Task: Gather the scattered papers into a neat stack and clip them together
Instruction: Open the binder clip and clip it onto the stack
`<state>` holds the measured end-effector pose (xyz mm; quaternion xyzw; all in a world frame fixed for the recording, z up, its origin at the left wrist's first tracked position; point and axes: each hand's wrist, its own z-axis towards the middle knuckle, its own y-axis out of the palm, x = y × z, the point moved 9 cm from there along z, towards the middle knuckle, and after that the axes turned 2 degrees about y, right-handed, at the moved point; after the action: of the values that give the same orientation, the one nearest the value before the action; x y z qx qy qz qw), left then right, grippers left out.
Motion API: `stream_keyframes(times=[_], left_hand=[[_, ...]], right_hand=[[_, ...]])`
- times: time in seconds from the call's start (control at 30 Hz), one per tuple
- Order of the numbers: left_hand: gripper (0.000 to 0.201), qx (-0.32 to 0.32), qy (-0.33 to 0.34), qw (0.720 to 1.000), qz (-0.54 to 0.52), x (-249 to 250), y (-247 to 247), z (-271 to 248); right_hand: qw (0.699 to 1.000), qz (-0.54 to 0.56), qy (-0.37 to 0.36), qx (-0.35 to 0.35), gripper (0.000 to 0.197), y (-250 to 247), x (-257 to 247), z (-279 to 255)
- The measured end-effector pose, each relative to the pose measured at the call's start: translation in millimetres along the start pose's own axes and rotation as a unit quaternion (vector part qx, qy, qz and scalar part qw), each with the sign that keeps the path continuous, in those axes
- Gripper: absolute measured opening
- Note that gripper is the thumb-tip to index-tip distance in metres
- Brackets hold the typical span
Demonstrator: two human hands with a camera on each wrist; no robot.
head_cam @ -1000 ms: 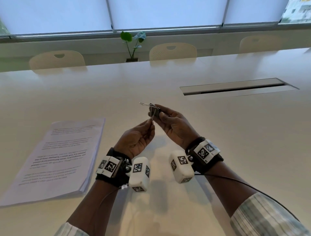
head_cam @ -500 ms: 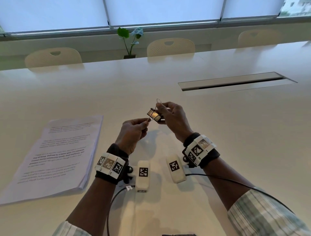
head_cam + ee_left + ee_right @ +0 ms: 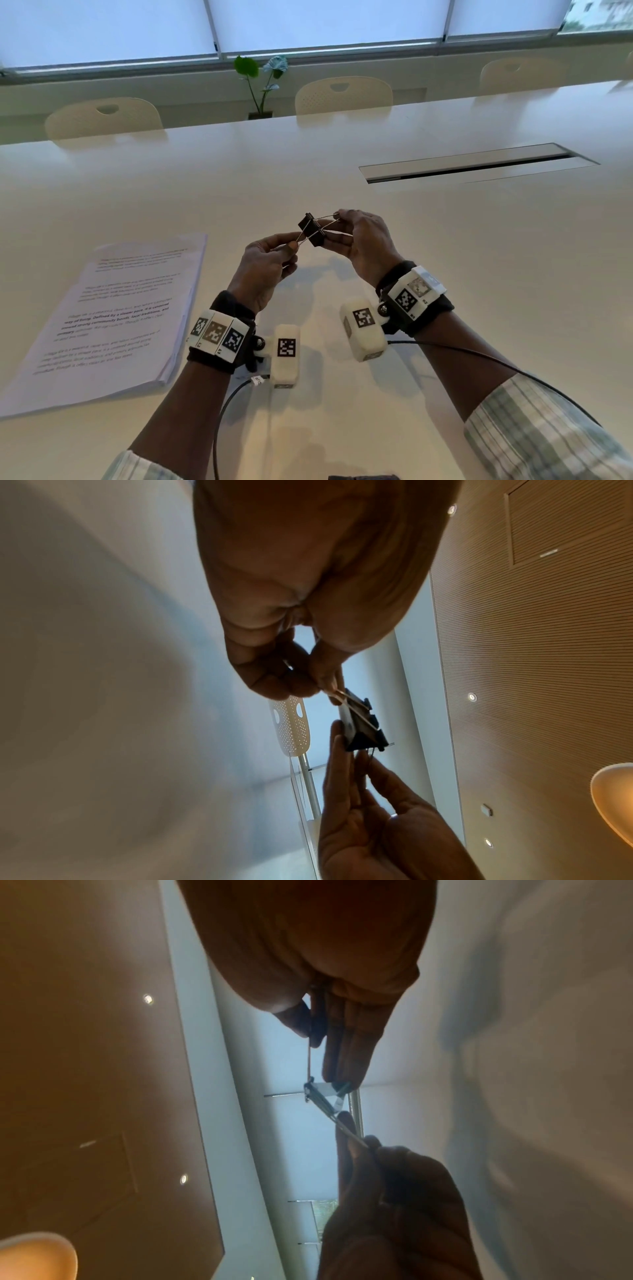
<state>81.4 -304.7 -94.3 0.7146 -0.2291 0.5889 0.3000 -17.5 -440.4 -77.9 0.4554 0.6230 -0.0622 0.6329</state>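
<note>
A black binder clip (image 3: pixel 311 229) with silver wire handles hangs in the air above the white table (image 3: pixel 445 274), held between both hands. My left hand (image 3: pixel 289 244) pinches one wire handle between thumb and forefinger. My right hand (image 3: pixel 337 226) pinches the other handle, its lower fingers touching the clip's body. The left wrist view shows the binder clip (image 3: pixel 361 723) between the left hand (image 3: pixel 318 688) and the right hand (image 3: pixel 356 758). From the right wrist, the binder clip (image 3: pixel 322 1092) shows below the right hand (image 3: pixel 316 1037). A stack of printed papers (image 3: pixel 113 318) lies on the table to the left.
A long cable slot (image 3: pixel 472 163) is set in the table at the far right. Cream chairs (image 3: pixel 342 96) line the far edge, with a small green plant (image 3: pixel 262 82) behind them. Cables (image 3: pixel 479 359) run from my wrist cameras.
The clip has been turned over between the hands, its wire handles now spread to opposite sides. Both hands shifted slightly, the left pinching one handle and the right the other.
</note>
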Motion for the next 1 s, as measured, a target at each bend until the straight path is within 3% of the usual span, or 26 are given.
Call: stream_keyframes(times=[0.17,0.3,0.4,0.5,0.6,0.67,0.73,0.87,1.0], left_hand=[[0.016,0.018,0.009,0.999,-0.047,-1,-5,-1],[0.014,0.015,0.003,0.998,-0.063,-4,0,-2],[0.016,0.021,0.002,0.998,-0.063,-6,0,-1],[0.029,0.011,-0.009,0.996,-0.089,-7,2,0],[0.036,-0.017,0.003,0.997,-0.08,-2,8,-3],[0.034,-0.003,0.02,0.998,-0.059,0,6,-3],[0.028,0.023,0.033,0.998,-0.051,1,0,-3],[0.028,0.032,0.046,0.997,-0.058,5,-3,-4],[0.025,0.043,0.058,0.995,-0.069,13,-4,-8]], right_hand=[[0.992,0.092,0.087,0.023,0.013,-7,21,0],[0.982,0.135,0.128,-0.017,0.012,6,30,-4],[0.991,0.091,0.096,-0.031,0.015,9,28,-2],[0.999,-0.044,0.021,0.0,0.013,1,21,3],[0.987,-0.154,-0.039,0.027,0.014,-4,14,5],[0.983,-0.178,-0.053,0.017,0.013,0,13,4],[0.985,-0.165,-0.045,-0.003,0.015,5,14,1],[0.995,-0.062,-0.002,-0.083,0.043,19,21,-4],[0.993,-0.015,0.02,-0.117,0.036,28,20,-13]])
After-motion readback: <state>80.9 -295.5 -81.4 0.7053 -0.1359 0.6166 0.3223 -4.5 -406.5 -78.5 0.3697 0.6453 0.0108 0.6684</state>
